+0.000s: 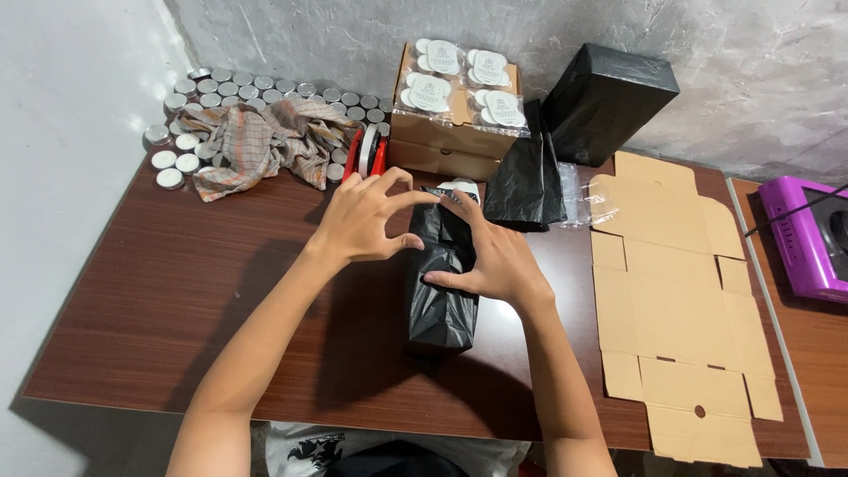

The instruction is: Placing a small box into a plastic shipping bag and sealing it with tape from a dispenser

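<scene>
Hands meet over a black plastic-wrapped parcel (440, 287) lying near the middle of the dark wooden table (159, 291), seen from the single head view. We see the left hand (367, 221) arched above the parcel's far end, fingers spread and curled, thumb and forefinger pinching at the black wrap there. The right hand (495, 261) lies flat against the parcel's right side, fingers pressed together on the plastic, thumb reaching toward the top edge.

Just beyond the hands stands a red tape dispenser (367, 152). Behind it, we note a checked cloth (265, 141) draped over rows of small round silver tins (256, 88), and a cardboard box (450, 132) topped with packed white lids. A tall black wrapped box (609, 97) leans by the wall, loose black bags (526, 185) beside it. Flat unfolded cardboard (671, 300) lies to the right, near a purple device (808, 234).
</scene>
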